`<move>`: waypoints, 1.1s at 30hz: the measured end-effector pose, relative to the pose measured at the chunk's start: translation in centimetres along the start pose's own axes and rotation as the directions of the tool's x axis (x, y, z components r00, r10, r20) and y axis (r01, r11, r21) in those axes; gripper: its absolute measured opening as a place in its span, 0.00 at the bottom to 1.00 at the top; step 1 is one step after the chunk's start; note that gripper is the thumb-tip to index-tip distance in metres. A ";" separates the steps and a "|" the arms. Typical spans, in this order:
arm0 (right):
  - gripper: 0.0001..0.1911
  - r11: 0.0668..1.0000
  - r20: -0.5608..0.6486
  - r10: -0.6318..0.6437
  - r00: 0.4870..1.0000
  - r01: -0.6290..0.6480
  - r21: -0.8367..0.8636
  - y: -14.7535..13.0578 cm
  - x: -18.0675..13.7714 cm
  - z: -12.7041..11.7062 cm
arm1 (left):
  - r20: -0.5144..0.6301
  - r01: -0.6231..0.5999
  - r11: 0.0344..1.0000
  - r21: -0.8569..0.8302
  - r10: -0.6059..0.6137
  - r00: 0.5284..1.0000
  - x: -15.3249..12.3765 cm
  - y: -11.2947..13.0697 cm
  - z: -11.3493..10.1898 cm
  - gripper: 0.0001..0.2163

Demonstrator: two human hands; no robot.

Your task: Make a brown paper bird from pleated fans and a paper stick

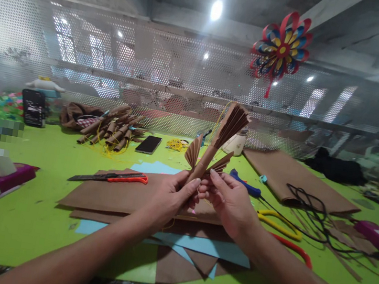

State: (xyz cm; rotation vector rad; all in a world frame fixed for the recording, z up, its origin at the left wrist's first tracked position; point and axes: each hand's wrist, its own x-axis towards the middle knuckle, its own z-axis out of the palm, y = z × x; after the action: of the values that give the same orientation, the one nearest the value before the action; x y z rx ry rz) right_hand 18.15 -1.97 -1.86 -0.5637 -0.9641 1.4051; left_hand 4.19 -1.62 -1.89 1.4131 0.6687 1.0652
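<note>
The left hand (176,190) grips the lower part of a rolled brown paper tube with pleated fans (205,160), thumb laid along it, apparently to steady it at a tilt above the lime-green counter (41,204). The right hand (232,202), fingers bent, meets the tube beside a small fan, perhaps for finer control; whether it pinches anything cannot be told. An orange-and-black utility knife (125,178) lies on flat brown paper sheets (93,196), probably there to stay within easy reach.
</note>
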 end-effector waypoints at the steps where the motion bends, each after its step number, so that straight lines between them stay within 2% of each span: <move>1: 0.09 1.000 -0.003 -0.001 1.000 0.001 -0.003 0.0 0.0 0.0 | -0.004 -0.001 1.000 0.000 0.001 1.000 0.0 0.0 0.0 0.13; 10: 0.10 1.000 -0.013 0.010 1.000 -0.010 -0.012 0.1 0.1 0.0 | 0.027 0.030 0.997 -0.078 -0.028 0.999 0.0 -0.2 -0.2 0.14; 18: 0.11 0.998 0.021 0.041 0.999 -0.040 -0.057 -0.2 -0.3 0.2 | 0.047 0.163 0.948 -0.274 -0.156 0.987 0.2 -0.8 -0.9 0.24; 22: 0.13 0.995 0.022 0.052 0.998 -0.050 -0.090 -0.4 -0.4 0.4 | 0.040 0.134 0.962 -0.239 -0.128 0.991 0.3 -0.8 -1.2 0.25; 27: 0.15 0.986 -0.026 0.008 1.000 -0.012 -0.168 -0.2 -0.6 0.2 | -0.001 0.112 0.984 -0.141 -0.114 0.994 0.1 -0.4 -1.5 0.23; 30: 0.15 0.958 -0.013 -0.044 0.999 0.039 -0.285 0.2 -0.8 -0.1 | -0.035 0.113 0.988 -0.104 -0.117 0.993 0.1 -0.2 -1.6 0.22; 33: 0.16 0.880 0.053 -0.132 0.990 0.142 -0.454 0.4 -0.9 -0.4 | -0.050 0.094 0.993 -0.077 -0.098 0.994 0.1 -0.1 -1.7 0.21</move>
State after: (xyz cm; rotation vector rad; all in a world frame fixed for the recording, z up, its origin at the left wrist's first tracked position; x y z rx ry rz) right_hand 18.31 -2.67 -2.59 -0.8121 -1.3398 1.0564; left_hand 2.79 -0.75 -2.08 1.2793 0.7218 1.0452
